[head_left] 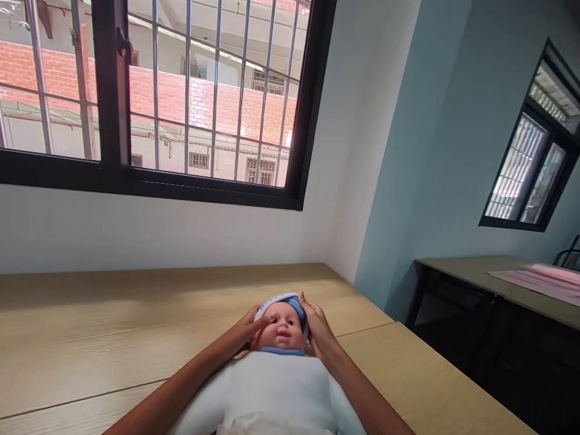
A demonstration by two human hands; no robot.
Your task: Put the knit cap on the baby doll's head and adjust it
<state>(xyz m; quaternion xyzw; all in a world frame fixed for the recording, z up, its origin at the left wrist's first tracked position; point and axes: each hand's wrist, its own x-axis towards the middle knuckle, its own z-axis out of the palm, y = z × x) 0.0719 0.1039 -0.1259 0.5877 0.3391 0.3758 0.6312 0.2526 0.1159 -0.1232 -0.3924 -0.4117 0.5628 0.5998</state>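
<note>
A baby doll (pixel 281 332) lies on its back on a light wooden table (pixel 90 338), its head toward the wall. It wears a white garment (pixel 267 386) with a blue collar and a blue-and-white cap (pixel 290 305). My left hand (pixel 251 323) presses its fingers against the side of the doll's head, reaching the cheek and the cap's edge. On the opposite side, my right hand (pixel 317 329) grips the cap and head. The doll's lower body runs out of view at the bottom.
A barred window (pixel 154 90) with a black frame sits above the table in the white wall. A second dark-legged table (pixel 480 278) with pink sheets (pixel 539 281) stands to the right, below a smaller window (pixel 528 163). A joint crosses the wooden tabletop.
</note>
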